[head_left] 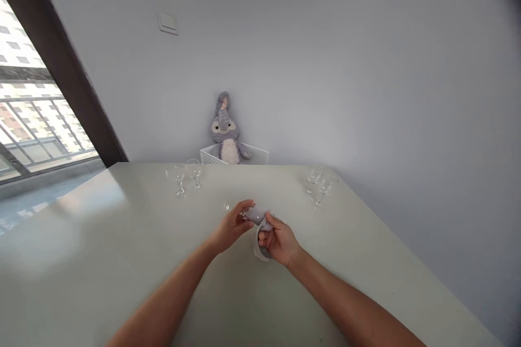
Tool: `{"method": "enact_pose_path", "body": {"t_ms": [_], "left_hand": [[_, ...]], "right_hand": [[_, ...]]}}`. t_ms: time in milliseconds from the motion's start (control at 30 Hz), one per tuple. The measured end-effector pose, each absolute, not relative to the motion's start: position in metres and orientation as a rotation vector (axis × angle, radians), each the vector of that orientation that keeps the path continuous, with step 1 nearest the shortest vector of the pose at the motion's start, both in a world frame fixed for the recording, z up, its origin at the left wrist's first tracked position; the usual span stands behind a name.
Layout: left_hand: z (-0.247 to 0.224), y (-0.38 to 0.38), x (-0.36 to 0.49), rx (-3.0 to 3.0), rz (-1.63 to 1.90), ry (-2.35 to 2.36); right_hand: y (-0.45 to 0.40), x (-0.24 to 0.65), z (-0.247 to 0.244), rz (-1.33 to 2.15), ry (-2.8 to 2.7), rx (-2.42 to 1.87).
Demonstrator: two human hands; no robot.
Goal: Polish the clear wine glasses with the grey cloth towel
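Above the middle of the table, my left hand is closed around the stem end of a wine glass, which lies tilted on its side with its bowl toward the right. My right hand is closed on a pale grey-white cloth. Part of this cloth touches the rim of the bowl, and the rest hangs below my fingers. Just beyond my left hand a small clear object shows on the table, too small to name.
Two stemmed glasses, one of them a wine glass, stand at the table's back left. More clear glasses are at the back right. Behind the far edge, a grey plush toy sits in a white basket against the wall.
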State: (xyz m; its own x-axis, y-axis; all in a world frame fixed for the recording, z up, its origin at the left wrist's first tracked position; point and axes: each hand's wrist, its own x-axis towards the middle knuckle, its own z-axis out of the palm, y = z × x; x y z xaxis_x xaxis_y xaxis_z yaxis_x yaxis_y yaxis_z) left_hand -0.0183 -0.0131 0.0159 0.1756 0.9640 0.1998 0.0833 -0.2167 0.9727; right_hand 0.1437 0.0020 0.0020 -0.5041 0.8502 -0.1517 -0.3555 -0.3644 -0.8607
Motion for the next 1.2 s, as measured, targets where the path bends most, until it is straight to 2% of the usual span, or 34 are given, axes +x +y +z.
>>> {"method": "enact_pose_path", "body": {"t_ms": [67,167,233,400,467,533,633,733,833,967,1067,1200], "left_hand": [[0.015,-0.012,-0.018,1.493,1.226,1.095],[0.015,-0.012,-0.017,1.394,1.144,1.166],[0.018,-0.013,-0.016,1.331,1.082,1.15],[0.021,-0.016,-0.014,1.391,1.22,0.908],[0.019,-0.014,-0.014,1.428,1.264,0.923],[0.017,-0.012,-0.014,1.424,1.252,1.015],[0.016,-0.013,-0.015,1.45,1.119,1.152],[0.019,-0.017,-0.017,1.611,1.163,1.446],[0.023,-0.019,-0.023,2.026,1.328,1.724],[0.023,-0.014,-0.034,2.556,1.151,1.601],[0.018,-0.009,-0.042,2.637,0.966,1.541],[0.017,-0.007,-0.051,2.577,0.814,1.548]], "right_hand": [[-0.003,0.143,0.003,1.928,-1.135,-0.732],[-0.015,0.142,0.005,1.621,-1.62,-0.635],[-0.016,0.142,0.007,1.456,-1.756,-0.637],[0.001,0.146,0.01,1.828,-1.125,-0.775],[0.002,0.147,0.011,1.901,-1.039,-0.752],[-0.002,0.146,0.011,1.833,-1.207,-0.743],[-0.008,0.146,0.008,1.534,-1.617,-0.749],[0.0,0.148,0.005,1.408,-1.708,-0.855],[0.015,0.153,0.005,1.477,-1.499,-0.993],[0.02,0.16,0.011,1.729,-1.395,-0.839],[0.016,0.166,0.018,1.863,-1.52,-0.714],[0.022,0.176,0.023,1.787,-1.862,-0.674]]}}
